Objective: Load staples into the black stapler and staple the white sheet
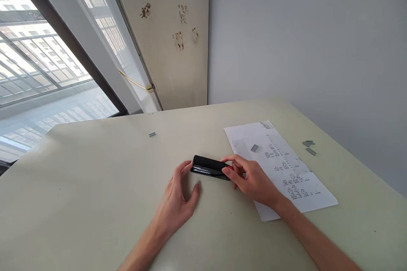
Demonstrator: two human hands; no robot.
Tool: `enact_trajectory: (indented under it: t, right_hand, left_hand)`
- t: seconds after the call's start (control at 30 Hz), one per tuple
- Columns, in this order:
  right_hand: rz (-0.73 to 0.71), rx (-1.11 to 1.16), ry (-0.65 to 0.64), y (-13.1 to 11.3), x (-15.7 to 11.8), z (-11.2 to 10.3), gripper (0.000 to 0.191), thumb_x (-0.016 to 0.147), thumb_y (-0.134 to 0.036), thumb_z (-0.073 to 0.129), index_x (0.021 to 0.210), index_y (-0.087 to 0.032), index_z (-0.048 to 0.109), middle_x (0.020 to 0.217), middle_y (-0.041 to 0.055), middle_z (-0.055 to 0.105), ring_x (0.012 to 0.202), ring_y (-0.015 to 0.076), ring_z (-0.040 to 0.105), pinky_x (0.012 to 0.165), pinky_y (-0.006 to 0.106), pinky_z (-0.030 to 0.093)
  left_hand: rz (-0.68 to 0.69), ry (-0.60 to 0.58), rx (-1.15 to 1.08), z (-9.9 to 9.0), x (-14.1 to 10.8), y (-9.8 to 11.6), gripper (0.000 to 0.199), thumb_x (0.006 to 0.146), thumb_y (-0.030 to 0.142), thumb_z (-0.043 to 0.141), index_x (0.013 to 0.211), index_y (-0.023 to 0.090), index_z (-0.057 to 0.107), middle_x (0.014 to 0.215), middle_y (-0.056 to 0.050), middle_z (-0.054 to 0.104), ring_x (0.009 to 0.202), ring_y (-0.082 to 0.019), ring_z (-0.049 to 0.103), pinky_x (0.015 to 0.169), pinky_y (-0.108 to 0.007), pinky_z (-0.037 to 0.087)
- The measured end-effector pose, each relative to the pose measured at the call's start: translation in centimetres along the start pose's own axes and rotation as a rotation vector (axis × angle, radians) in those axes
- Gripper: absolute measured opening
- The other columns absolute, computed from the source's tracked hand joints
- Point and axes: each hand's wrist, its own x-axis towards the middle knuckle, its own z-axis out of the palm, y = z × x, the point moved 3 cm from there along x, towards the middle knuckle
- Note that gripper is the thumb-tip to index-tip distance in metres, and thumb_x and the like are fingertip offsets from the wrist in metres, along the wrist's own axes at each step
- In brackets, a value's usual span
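A black stapler [208,167] with a bit of red at its right end lies in the middle of the table. My right hand [249,178] pinches that right end between thumb and fingers. At the opposite end, the fingertips of my left hand [179,199] rest against or just beside the stapler; its thumb stands apart and the hand is open. Under my right wrist lies a printed sheet of paper [286,169], partly hidden by the forearm. On the sheet sits a short grey strip of staples [255,147].
More strips of staples [310,151] lie at the right of the paper, and another staple strip [152,134] is at the far left. The pale table [104,178] ends at a grey wall [302,42], a stained panel [178,67] and a window [38,63].
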Motion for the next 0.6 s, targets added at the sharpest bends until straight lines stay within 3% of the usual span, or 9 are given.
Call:
enact_trajectory:
  t: [0.17,0.3,0.53,0.6]
  right_hand:
    - [-0.040,-0.025,-0.012,0.0,0.1,0.4,0.040,0.101,-0.057,0.056,0.122,-0.025,0.068,0.070,-0.0046,0.053,0.062,0.0174,0.059,0.060,0.030,0.048]
    - [-0.110,-0.073,-0.051,-0.2,0.0,0.8,0.043,0.100,-0.053,0.060,0.132,-0.025,0.065,0.076,-0.0023,0.059,0.067,0.0173,0.057,0.063,0.031,0.051]
    - [-0.167,-0.052,-0.108,-0.5,-0.5,1.4,0.057,0.099,-0.042,0.065,0.152,-0.031,0.046,0.123,0.0054,0.067,0.088,0.0172,0.068,0.067,0.030,0.058]
    - [-0.175,-0.071,-0.118,-0.6,-0.6,1.7,0.057,0.099,-0.038,0.064,0.152,-0.032,0.043,0.128,0.0051,0.066,0.089,0.0166,0.069,0.067,0.030,0.058]
  left_hand:
    - [-0.047,0.095,0.027,-0.2,0.0,-0.3,0.048,0.099,0.039,0.062,0.141,0.030,0.041,0.129,-0.008,0.068,0.120,-0.027,0.066,0.100,-0.043,0.052]
    - [-0.050,0.090,0.087,-0.1,0.2,-0.7,0.052,0.094,0.044,0.069,0.139,0.029,0.048,0.130,-0.010,0.065,0.119,-0.029,0.065,0.101,-0.046,0.051]
    - [-0.065,0.130,0.196,-1.8,1.1,-1.4,0.040,0.096,0.049,0.062,0.128,0.027,0.056,0.121,-0.008,0.071,0.112,-0.030,0.066,0.098,-0.045,0.051]
    - [-0.071,0.159,0.234,-2.7,1.4,-2.0,0.040,0.096,0.051,0.060,0.127,0.026,0.056,0.119,-0.008,0.071,0.110,-0.030,0.067,0.096,-0.045,0.052]
